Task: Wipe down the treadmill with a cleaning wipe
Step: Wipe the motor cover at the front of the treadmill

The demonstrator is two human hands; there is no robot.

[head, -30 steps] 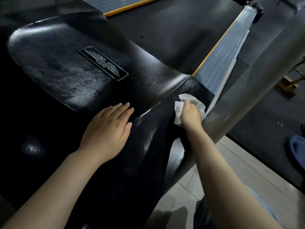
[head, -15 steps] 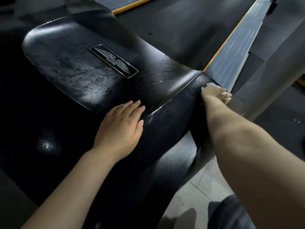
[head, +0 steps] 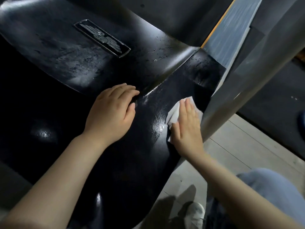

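I start at my right hand (head: 186, 128): its fingers (head: 188, 106) lie straight and close together, flat on top of the white cleaning wipe (head: 173, 114), pressing it against the black treadmill cover (head: 135, 146). The wipe shows crumpled past my fingertips and along the thumb side of the hand; the rest is hidden under my palm. It sits on the sloping side panel of the cover, just beside the grey upright post (head: 247, 76) that rises along the cover's right edge.

My left hand (head: 110, 116) rests palm-down on the same cover, fingers relaxed and together, holding nothing. Its fingertips reach the ridge where the raised top panel meets the side panel. The two hands are near each other but apart, with a wet, glossy strip of cover between them.

Farther up the cover from my left hand a rectangular metal badge (head: 102, 38) is set into the top panel. Beyond the cover's upper right corner runs a ribbed grey side rail (head: 231, 25) with an orange edge. Below the cover's right edge I see pale floor tiles (head: 239, 146), my trouser leg (head: 270, 184) and a light shoe (head: 194, 212).
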